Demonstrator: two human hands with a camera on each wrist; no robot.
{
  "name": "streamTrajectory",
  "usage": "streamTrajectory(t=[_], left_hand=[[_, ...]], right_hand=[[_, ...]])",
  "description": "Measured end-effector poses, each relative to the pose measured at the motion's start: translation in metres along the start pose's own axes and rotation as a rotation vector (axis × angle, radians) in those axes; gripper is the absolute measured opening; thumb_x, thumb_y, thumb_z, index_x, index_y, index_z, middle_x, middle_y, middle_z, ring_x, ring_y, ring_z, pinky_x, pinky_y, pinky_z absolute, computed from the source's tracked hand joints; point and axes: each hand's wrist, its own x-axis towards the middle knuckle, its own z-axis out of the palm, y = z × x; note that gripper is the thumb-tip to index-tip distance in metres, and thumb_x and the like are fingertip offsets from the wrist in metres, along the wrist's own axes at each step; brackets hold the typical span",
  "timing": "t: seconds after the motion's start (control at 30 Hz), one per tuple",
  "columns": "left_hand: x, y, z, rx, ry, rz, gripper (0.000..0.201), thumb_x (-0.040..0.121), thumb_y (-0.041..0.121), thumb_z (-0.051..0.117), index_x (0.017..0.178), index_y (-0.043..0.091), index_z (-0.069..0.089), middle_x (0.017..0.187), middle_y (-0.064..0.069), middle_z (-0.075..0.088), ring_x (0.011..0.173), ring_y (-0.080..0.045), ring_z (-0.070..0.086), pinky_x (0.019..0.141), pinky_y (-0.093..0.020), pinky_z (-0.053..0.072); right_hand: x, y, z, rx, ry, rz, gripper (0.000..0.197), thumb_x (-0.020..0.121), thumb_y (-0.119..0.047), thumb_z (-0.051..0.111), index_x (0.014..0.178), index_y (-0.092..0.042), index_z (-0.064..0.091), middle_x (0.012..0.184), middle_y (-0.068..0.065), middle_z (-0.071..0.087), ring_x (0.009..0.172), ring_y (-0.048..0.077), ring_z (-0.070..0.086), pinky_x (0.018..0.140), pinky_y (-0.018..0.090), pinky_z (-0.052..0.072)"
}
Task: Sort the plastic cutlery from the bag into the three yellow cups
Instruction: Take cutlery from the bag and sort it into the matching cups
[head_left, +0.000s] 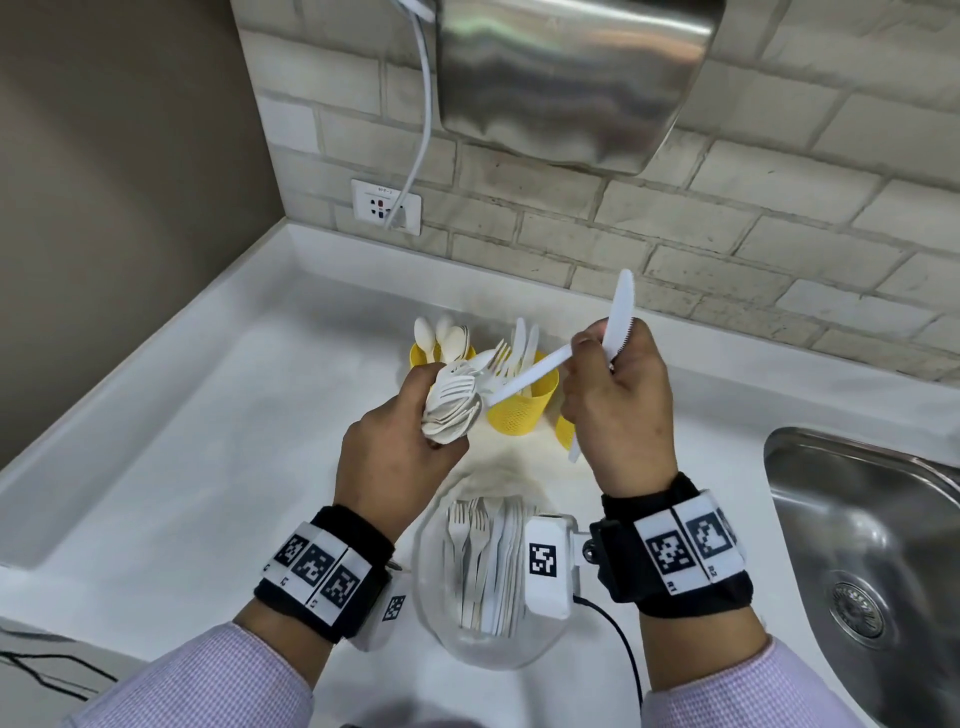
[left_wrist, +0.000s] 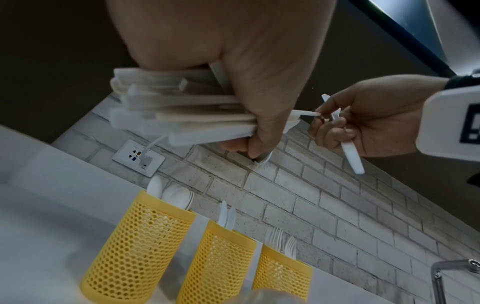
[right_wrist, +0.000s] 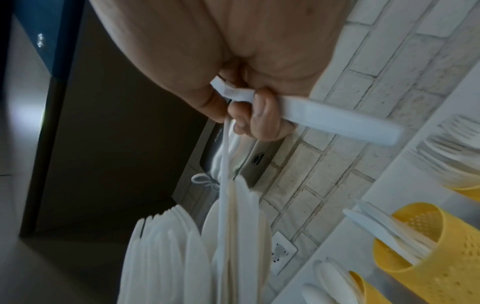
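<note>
My left hand (head_left: 410, 431) grips a bundle of white plastic cutlery (head_left: 451, 402), its handles fanned out in the left wrist view (left_wrist: 182, 115). My right hand (head_left: 615, 410) holds one knife (head_left: 621, 312) blade up, and its fingertips pinch a second knife (head_left: 530, 374) that still reaches into the bundle. Behind the hands stand three yellow mesh cups: the spoon cup (left_wrist: 137, 246), the knife cup (left_wrist: 215, 261) and the fork cup (left_wrist: 283, 271). The clear bag (head_left: 483, 639) lies near me with several forks and knives inside.
A steel sink (head_left: 857, 545) is sunk into the white counter (head_left: 208, 415) at the right, with a tap (left_wrist: 441, 277) by it. A steel appliance (head_left: 571, 78) hangs on the brick wall above, its cable running to a socket (head_left: 387, 205).
</note>
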Motion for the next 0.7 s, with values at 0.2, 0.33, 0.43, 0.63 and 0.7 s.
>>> streamTrajectory(t=[0.2, 0.33, 0.43, 0.63, 0.7], left_hand=[[0.001, 0.001, -0.001, 0.013, -0.015, 0.002, 0.054, 0.080, 0.035, 0.076, 0.123, 0.044, 0.045, 0.079, 0.004, 0.071, 0.072, -0.029, 0.064, 0.066, -0.037, 0.053], [0.002, 0.000, 0.000, 0.044, -0.041, 0.009, 0.054, 0.078, 0.035, 0.075, 0.123, 0.042, 0.046, 0.079, 0.003, 0.071, 0.072, -0.030, 0.064, 0.065, -0.037, 0.053], [0.002, -0.001, 0.001, 0.052, -0.053, 0.011, 0.056, 0.076, 0.031, 0.075, 0.124, 0.041, 0.048, 0.080, 0.003, 0.071, 0.073, -0.030, 0.064, 0.065, -0.037, 0.053], [0.001, -0.005, -0.001, 0.043, -0.051, 0.005, 0.051, 0.075, 0.029, 0.075, 0.120, 0.035, 0.051, 0.076, 0.004, 0.069, 0.070, -0.032, 0.063, 0.061, -0.038, 0.053], [0.000, -0.005, -0.002, 0.046, -0.046, 0.007, 0.051, 0.075, 0.030, 0.076, 0.120, 0.033, 0.052, 0.077, 0.003, 0.069, 0.070, -0.033, 0.063, 0.061, -0.036, 0.051]], right_hand=[[0.003, 0.006, -0.018, -0.471, -0.070, -0.368, 0.010, 0.090, -0.017, 0.052, 0.095, -0.014, 0.061, 0.089, -0.002, 0.059, 0.078, 0.017, 0.051, 0.074, 0.030, 0.040], [0.003, 0.009, -0.020, -0.866, -0.112, -0.623, 0.021, 0.087, -0.020, 0.057, 0.101, -0.017, 0.072, 0.119, 0.003, 0.060, 0.094, 0.029, 0.040, 0.081, 0.037, 0.038], [-0.003, 0.003, -0.016, -0.981, -0.223, -0.708, 0.022, 0.085, -0.035, 0.061, 0.096, -0.020, 0.074, 0.117, -0.003, 0.061, 0.094, 0.028, 0.039, 0.077, 0.043, 0.042], [0.000, 0.013, -0.019, -0.992, -0.309, -0.787, 0.027, 0.078, -0.044, 0.081, 0.098, -0.028, 0.074, 0.113, -0.005, 0.061, 0.097, 0.029, 0.042, 0.076, 0.042, 0.041], [0.005, 0.018, -0.020, -0.944, -0.293, -0.853, 0.020, 0.075, -0.027, 0.085, 0.094, -0.029, 0.078, 0.107, -0.003, 0.064, 0.094, 0.029, 0.041, 0.074, 0.040, 0.040]])
